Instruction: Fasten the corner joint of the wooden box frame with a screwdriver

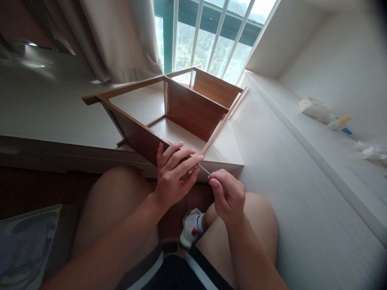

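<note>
One wooden shelf frame (181, 108) lies on its side on a pale raised ledge (45, 108), below the window (208, 36). Brown panels, reddish-brown faces, lighter thin edge rails; a divider panel stands across the middle, open compartments either side. Near corner juts over the ledge edge toward the person. Left hand (172, 177) wraps that near corner, fingers closed over the panel end, thumb underneath, firm hold. Right hand (228, 195) sits just beside it, fingers pinched tight on a thin metal tool (207, 172), shaft slim and grey, tip pointing up-left at the corner joint; handle hidden in the fist, tip contact too small to tell. Bare knees below the hands. White shoe (190, 227) on the dark floor between the legs. Beige curtain (121, 36) upper left. Packets (317, 109) on the white sill at right, blurred. Paper sheet (27, 245) lower left.
</note>
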Demonstrator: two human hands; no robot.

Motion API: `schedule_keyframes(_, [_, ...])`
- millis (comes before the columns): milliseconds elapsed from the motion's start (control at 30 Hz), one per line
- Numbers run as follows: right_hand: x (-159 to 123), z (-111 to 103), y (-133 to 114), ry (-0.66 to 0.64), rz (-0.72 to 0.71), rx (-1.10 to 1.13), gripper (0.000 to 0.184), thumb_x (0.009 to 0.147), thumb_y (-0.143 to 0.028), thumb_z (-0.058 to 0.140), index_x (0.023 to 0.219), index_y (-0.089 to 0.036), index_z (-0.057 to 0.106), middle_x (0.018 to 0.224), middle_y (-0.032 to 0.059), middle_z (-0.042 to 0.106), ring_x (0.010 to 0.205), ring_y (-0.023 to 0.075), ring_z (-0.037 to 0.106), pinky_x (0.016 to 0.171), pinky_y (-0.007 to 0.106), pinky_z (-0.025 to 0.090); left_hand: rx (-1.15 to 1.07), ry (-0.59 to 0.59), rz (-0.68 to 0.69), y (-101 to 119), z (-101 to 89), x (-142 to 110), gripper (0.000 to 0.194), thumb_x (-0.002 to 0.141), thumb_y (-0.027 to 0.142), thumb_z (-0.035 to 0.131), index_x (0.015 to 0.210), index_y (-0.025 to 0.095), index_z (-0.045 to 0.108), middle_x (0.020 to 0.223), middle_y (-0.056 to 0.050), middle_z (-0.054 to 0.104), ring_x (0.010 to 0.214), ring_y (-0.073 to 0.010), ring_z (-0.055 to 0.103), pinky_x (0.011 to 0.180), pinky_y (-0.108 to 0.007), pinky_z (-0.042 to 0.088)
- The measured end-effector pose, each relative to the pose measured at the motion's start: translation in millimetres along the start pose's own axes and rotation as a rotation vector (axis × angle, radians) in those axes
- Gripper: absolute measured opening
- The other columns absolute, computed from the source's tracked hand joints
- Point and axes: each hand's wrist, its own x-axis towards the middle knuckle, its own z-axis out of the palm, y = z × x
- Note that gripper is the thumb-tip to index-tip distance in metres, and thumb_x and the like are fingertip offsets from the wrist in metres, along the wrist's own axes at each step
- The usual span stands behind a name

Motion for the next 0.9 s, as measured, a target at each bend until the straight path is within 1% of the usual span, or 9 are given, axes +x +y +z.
schedule_keyframes(133, [4, 14, -12, 0.099, 0.404, 0.317, 0.038, 0.095, -0.036, 0.051, 0.067, -0.011, 0.054, 0.058, 0.0006, 0.047, 0.055, 0.0026, 0.042, 0.054, 0.017, 0.032, 0.000, 0.011, 0.004, 0, 1.1, 0, 0.033, 0.086, 0.019, 0.069, 0.116, 0.031, 0.070, 0.118, -0.001, 0.071, 0.132, -0.0203, 0.052, 0.130, -0.050, 0.021])
schedule_keyframes(267, [14, 18, -31, -0.052, 0.886, 1.098, 0.042, 0.095, -0.044, 0.039, 0.063, -0.018, 0.031, 0.046, -0.0049, 0.025, 0.037, 0.0058, 0.026, 0.036, 0.019, 0.021, 0.001, 0.011, -0.007, -1, 2.3, 0, 0.033, 0.086, 0.019, 0.069, 0.116, 0.032, 0.071, 0.118, -0.001, 0.071, 0.132, -0.0210, 0.053, 0.130, -0.052, 0.020])
schedule_keyframes(333, [18, 15, -35, -0.156, 0.975, 1.341, 0.041, 0.094, -0.044, 0.037, 0.065, -0.018, 0.023, 0.046, -0.0060, 0.020, 0.036, 0.0059, 0.022, 0.034, 0.019, 0.020, 0.004, 0.010, -0.011, -1, 2.2, -1, 0.033, 0.086, 0.020, 0.069, 0.116, 0.032, 0.071, 0.118, 0.000, 0.072, 0.132, -0.0211, 0.053, 0.130, -0.052, 0.021])
schedule_keyframes(400, [18, 12, -34, -0.212, 0.999, 1.375, 0.042, 0.095, -0.046, 0.038, 0.066, -0.018, 0.022, 0.046, -0.0063, 0.020, 0.036, 0.0057, 0.022, 0.034, 0.018, 0.021, 0.011, 0.010, -0.013, -1, 1.9, -1, 0.032, 0.087, 0.020, 0.068, 0.116, 0.032, 0.071, 0.117, 0.000, 0.072, 0.132, -0.0207, 0.053, 0.129, -0.050, 0.021])
schedule_keyframes(467, [14, 11, -28, -0.176, 0.964, 1.211, 0.044, 0.094, -0.052, 0.040, 0.068, -0.018, 0.028, 0.047, -0.0062, 0.026, 0.037, 0.0058, 0.027, 0.035, 0.018, 0.023, 0.016, 0.009, -0.015, -1, 1.6, -1, 0.031, 0.087, 0.021, 0.068, 0.116, 0.033, 0.071, 0.117, 0.000, 0.072, 0.132, -0.0204, 0.053, 0.130, -0.050, 0.022])
schedule_keyframes(533, [6, 11, -19, -0.026, 0.852, 0.868, 0.045, 0.093, -0.058, 0.045, 0.075, -0.017, 0.038, 0.053, -0.0049, 0.038, 0.042, 0.0047, 0.035, 0.040, 0.017, 0.028, 0.018, 0.008, -0.014, 0, 1.5, 0, 0.031, 0.088, 0.022, 0.067, 0.117, 0.033, 0.071, 0.117, -0.001, 0.072, 0.132, -0.0203, 0.053, 0.130, -0.049, 0.021])
schedule_keyframes(600, [-2, 9, -10, 0.123, 0.666, 0.434, 0.043, 0.089, -0.057, 0.057, 0.086, -0.015, 0.049, 0.065, -0.0025, 0.051, 0.053, 0.0030, 0.045, 0.050, 0.015, 0.037, 0.017, 0.006, -0.011, 0, 1.4, 0, 0.031, 0.088, 0.023, 0.067, 0.117, 0.032, 0.071, 0.117, -0.001, 0.072, 0.132, -0.0201, 0.053, 0.130, -0.049, 0.021])
schedule_keyframes(700, [-8, 3, 3, 0.139, 0.364, -0.021, 0.033, 0.086, -0.042, 0.068, 0.098, -0.014, 0.057, 0.077, -0.0009, 0.058, 0.064, 0.0013, 0.050, 0.062, 0.013, 0.042, 0.013, 0.002, -0.014, 0, 1.4, 0, 0.030, 0.088, 0.023, 0.067, 0.117, 0.032, 0.071, 0.118, 0.000, 0.072, 0.133, -0.0200, 0.053, 0.131, -0.048, 0.020])
schedule_keyframes(900, [1, -2, 18, 0.069, -0.090, -0.164, 0.010, 0.091, -0.023, 0.061, 0.097, -0.015, 0.064, 0.084, 0.0034, 0.062, 0.072, 0.0032, 0.053, 0.068, 0.016, 0.045, 0.017, -0.003, -0.017, -1, 1.1, -1, 0.031, 0.088, 0.022, 0.067, 0.117, 0.032, 0.071, 0.118, -0.001, 0.072, 0.133, -0.0204, 0.053, 0.131, -0.050, 0.020])
